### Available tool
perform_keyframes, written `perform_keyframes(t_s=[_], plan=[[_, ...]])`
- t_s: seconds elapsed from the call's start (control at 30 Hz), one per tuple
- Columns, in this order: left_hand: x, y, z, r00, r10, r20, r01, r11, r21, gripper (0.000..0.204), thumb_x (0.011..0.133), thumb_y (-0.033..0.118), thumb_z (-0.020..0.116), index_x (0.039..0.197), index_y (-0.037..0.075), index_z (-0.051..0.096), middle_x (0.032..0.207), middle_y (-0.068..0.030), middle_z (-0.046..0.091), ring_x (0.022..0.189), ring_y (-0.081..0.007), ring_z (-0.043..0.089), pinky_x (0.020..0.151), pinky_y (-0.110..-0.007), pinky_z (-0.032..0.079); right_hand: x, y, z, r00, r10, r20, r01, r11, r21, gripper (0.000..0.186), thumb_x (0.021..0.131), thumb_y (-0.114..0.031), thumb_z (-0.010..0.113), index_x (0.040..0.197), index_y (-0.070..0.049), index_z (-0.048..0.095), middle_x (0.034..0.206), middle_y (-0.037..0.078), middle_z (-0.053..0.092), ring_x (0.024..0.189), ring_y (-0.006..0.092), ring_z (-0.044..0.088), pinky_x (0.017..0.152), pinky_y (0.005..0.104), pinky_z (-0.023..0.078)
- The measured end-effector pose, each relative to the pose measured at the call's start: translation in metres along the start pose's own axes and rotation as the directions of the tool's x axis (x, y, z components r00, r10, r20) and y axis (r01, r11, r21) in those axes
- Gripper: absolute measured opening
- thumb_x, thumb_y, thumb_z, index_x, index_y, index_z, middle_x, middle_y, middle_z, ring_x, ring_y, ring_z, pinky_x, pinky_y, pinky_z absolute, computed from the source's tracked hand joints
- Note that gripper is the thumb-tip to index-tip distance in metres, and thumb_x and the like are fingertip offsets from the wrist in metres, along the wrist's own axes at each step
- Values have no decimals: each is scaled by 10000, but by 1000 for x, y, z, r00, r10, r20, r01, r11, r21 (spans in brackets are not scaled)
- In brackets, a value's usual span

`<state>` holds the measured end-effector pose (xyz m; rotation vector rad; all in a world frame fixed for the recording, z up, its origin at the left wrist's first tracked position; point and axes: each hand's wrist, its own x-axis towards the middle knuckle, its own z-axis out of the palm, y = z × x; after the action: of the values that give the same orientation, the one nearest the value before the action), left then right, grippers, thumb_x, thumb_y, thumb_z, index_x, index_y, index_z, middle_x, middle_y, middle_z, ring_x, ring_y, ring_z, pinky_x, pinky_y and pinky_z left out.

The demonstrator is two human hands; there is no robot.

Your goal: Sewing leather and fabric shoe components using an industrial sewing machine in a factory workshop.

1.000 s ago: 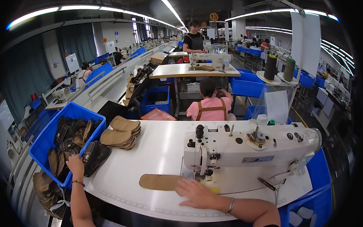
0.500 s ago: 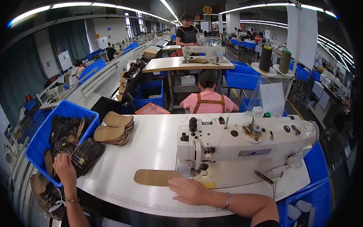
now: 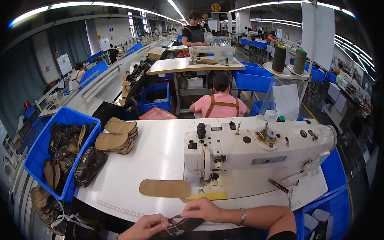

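Over the front edge of the table, my left hand pinches one end of a dark plaid fabric piece. The fingers of my right hand are closed on its other side. Just beyond them a tan oblong sole-shaped piece lies flat, its right end close to the needle area of a white sewing machine. More dark plaid pieces rest beside a blue bin, and others fill it. A stack of tan sole-shaped pieces stands right of the bin.
Thread snips lie near the machine's right part. Two thread cones stand behind it. Tan bundles hang left of the table. A person in pink sits ahead; another person stands farther back.
My left hand has come from the plaid pieces by the bin to the table's front edge. My right hand has left the tan piece, and both now hold a plaid piece.
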<state>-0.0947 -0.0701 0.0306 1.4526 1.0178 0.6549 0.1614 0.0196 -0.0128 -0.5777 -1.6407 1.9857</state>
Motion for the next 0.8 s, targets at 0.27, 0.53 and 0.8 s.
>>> perform_keyframes(t_s=[0.27, 0.53, 0.8], plan=[[19, -17, 20, 964, -216, 157, 248, 940, -233, 255, 1019, 237, 563, 883, 26, 613, 721, 87, 480, 693, -6, 397, 598, -202, 347, -1, -7, 1, 994, 81, 77, -64, 977, -202, 193, 896, -198, 728, 956, -15, 728, 878, 11, 710, 835, 57, 617, 780, 229, 488], [21, -23, 35, 998, -53, 25, 53, 999, 0, 302, 1019, 246, 548, 845, 11, 623, 712, 37, 549, 681, -42, 454, 615, -226, 388, 2, -5, -3, 924, 236, 301, -182, 964, -195, 251, 899, -263, 722, 940, -16, 732, 803, -9, 687, 757, 41, 559, 714, 219, 450], [-3, -34, 3, 961, -153, -230, 31, 888, -460, 367, 979, 232, 561, 722, -19, 634, 679, -76, 605, 647, -155, 573, 623, -277, 452, 2, -16, -6, 896, 317, 310, -275, 946, -172, 241, 881, -257, 741, 804, -32, 707, 666, -64, 592, 635, 14, 459, 561, 214, 364]])
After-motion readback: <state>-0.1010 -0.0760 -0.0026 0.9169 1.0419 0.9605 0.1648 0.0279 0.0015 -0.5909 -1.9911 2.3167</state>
